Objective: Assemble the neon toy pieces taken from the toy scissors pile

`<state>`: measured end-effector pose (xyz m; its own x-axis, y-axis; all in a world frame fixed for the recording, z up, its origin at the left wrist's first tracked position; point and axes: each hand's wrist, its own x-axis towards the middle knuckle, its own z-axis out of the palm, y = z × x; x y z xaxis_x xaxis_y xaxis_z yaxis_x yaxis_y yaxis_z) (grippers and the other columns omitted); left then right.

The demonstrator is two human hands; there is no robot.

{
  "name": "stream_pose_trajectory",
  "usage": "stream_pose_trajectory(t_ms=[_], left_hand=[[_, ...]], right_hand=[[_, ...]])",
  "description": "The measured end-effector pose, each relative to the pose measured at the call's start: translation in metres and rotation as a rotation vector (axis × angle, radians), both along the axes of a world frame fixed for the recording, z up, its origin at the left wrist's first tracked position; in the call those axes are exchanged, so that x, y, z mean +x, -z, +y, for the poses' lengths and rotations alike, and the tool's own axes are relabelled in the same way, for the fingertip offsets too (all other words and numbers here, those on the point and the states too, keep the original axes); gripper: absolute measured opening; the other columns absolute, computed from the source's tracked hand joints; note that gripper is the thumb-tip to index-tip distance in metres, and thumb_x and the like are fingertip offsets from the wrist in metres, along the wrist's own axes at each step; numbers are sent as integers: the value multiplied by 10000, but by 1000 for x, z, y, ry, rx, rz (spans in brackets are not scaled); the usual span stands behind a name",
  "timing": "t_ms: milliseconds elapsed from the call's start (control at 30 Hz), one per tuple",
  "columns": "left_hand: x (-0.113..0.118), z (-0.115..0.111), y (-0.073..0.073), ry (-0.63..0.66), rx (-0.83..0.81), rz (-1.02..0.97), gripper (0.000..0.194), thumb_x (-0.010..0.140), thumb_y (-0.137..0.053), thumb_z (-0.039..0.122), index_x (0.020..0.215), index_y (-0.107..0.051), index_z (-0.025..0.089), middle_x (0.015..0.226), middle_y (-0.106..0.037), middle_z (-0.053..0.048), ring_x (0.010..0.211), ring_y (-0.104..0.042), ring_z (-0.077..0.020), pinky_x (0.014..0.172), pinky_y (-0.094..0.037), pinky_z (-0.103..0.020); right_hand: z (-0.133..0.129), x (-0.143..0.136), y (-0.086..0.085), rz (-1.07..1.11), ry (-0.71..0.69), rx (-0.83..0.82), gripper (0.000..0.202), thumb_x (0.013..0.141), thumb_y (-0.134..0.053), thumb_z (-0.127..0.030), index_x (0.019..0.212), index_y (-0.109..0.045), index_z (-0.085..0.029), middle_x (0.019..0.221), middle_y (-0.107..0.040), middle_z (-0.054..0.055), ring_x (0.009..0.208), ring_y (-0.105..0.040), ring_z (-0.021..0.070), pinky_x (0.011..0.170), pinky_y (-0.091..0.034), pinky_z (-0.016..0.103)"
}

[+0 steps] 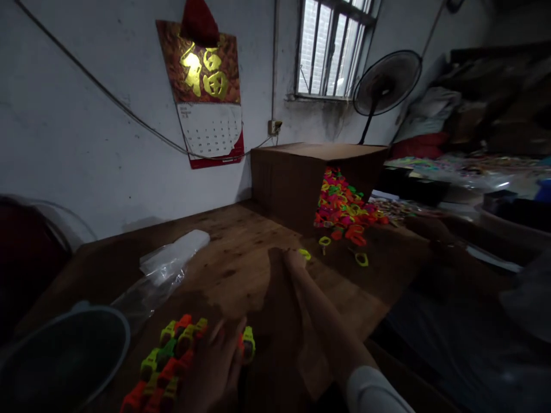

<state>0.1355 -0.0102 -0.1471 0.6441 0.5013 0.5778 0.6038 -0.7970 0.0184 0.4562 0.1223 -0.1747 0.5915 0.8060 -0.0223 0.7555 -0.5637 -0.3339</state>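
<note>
Brightly coloured plastic toy watches [166, 358] stand in tight rows at the table's lower left, in yellow, orange and green. Over the right side of these rows lies my left hand [215, 364], fingers stretched out; a yellow toy watch [248, 344] shows just beyond them. My right hand [294, 260] reaches far forward across the table with its fingers curled in. At its fingertips is a yellow toy watch [305, 254], partly hidden by the hand. Two more yellow watches, one nearer [324, 241] and one farther right [361, 260], lie loose by the pile.
A cardboard box [284, 183] on its side spills a pile of coloured watches [340, 201] onto the wooden table [232, 252]. Clear plastic bags [172, 258] and a round tub [124, 327] are at left. Another person's arm [430, 232] shows dimly at right.
</note>
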Motion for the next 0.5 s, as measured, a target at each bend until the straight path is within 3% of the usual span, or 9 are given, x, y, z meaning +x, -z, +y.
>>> stream_pose_trajectory(t_ms=[100, 200, 300, 367, 500], left_hand=[[-16, -4, -15, -51, -99, -42, 408, 909, -412, 260, 1313, -473, 268, 1259, -600, -28, 1157, -553, -196, 904, -527, -371], [-31, -8, -22, -108, -215, -23, 420, 919, -411, 265, 1338, -440, 282, 1315, -551, -29, 1246, -478, -201, 985, -477, -397], [-41, -11, -20, -97, -239, 9, 381, 925, -399, 261, 1298, -476, 256, 1274, -577, -35, 1238, -468, -210, 1002, -453, -416], [-44, -13, -17, -46, -232, 18, 378, 921, -404, 239, 1292, -476, 242, 1258, -587, -34, 1215, -477, -202, 1009, -439, -398], [-45, -20, -13, 43, -167, -13, 418, 892, -449, 184, 1308, -457, 224, 1254, -591, -30, 1215, -467, -185, 1020, -423, -345]], right_hand=[[-19, -7, 12, -7, 1, 16, 286, 964, -425, -257, 1099, -611, -87, 1080, -648, 181, 991, -637, 229, 856, -484, 350], [-42, -5, 17, -1, 53, 22, 335, 948, -344, -131, 1214, -532, -55, 1087, -630, 246, 1039, -626, 261, 865, -466, 347], [-52, 10, 8, 42, 141, 48, 396, 933, -284, -85, 1299, -412, -8, 1139, -588, 292, 1093, -595, 306, 879, -461, 414], [-53, 20, -1, 111, 161, 71, 389, 905, -317, -64, 1264, -429, 32, 1132, -580, 320, 1094, -591, 325, 874, -462, 424], [-71, 3, -10, 345, 8, 180, 297, 821, -511, -115, 1098, -598, -55, 1067, -657, 192, 1002, -635, 245, 823, -483, 291]])
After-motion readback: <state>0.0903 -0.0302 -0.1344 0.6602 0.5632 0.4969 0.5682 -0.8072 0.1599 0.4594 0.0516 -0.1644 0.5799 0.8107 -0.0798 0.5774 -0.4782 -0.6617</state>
